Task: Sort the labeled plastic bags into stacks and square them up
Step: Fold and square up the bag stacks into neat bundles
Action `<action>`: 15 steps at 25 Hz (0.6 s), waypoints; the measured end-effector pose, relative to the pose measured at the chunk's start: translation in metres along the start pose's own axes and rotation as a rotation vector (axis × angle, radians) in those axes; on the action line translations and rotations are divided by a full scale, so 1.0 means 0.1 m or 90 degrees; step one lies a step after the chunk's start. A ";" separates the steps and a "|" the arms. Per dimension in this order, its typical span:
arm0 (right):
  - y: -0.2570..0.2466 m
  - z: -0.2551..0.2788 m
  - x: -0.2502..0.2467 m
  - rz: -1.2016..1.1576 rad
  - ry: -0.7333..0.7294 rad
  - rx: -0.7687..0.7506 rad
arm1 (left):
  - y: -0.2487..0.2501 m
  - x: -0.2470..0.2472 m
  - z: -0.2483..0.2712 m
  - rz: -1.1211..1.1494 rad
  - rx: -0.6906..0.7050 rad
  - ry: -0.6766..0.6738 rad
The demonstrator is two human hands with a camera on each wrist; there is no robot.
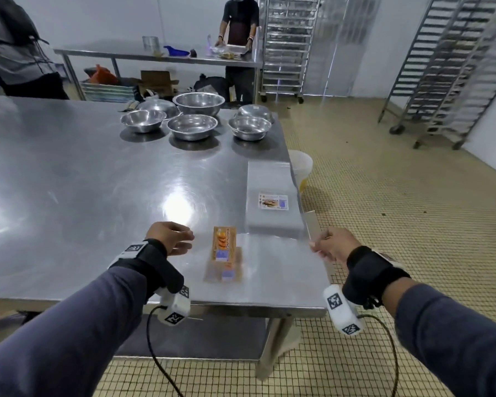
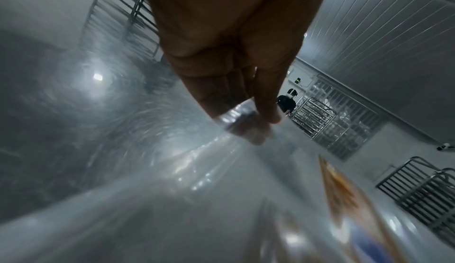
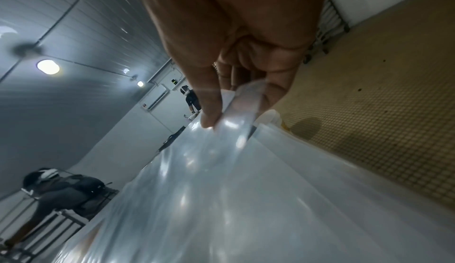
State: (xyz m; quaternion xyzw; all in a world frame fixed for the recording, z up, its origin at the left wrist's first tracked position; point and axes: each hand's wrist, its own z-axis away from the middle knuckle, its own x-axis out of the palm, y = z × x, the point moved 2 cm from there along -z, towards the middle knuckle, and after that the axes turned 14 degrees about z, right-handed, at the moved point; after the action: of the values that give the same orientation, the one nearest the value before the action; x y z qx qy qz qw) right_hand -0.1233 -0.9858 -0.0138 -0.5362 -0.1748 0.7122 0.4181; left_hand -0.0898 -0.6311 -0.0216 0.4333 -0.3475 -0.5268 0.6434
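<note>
steel bowls [image 1: 192,126] crowd the far table [image 1: 69,173] (six) — hands apart.

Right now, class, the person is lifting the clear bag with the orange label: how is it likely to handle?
Probably floppy: the clear bag sags between the right hand pinching its edge and the left hand pinching another. Likely very light, since fingertip pinches carry it. Possibly slippery: its film is glossy, like the steel table below.
</note>
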 end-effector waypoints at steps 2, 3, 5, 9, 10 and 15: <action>0.04 -0.01 0.03 0.068 0.027 0.023 | -0.04 0.03 -0.06 -0.028 -0.015 -0.017; 0.06 -0.02 0.05 0.094 0.035 0.039 | -0.07 0.04 -0.08 -0.054 -0.019 -0.023; 0.10 -0.02 0.10 0.135 0.050 0.061 | -0.10 0.04 -0.11 -0.119 -0.022 -0.030; 0.18 0.04 0.18 0.179 0.079 0.088 | -0.15 0.06 -0.16 -0.210 -0.019 -0.020; 0.19 0.05 0.20 0.209 0.084 0.088 | -0.16 0.05 -0.16 -0.217 -0.020 -0.018; 0.25 0.05 0.27 0.230 0.107 0.110 | -0.19 0.04 -0.18 -0.242 0.001 -0.009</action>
State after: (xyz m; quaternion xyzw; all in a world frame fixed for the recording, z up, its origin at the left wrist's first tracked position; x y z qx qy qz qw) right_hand -0.1397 -0.9784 -0.0460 -0.5787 0.0212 0.7403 0.3414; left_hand -0.0799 -0.6332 -0.0457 0.4877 -0.2641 -0.6416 0.5298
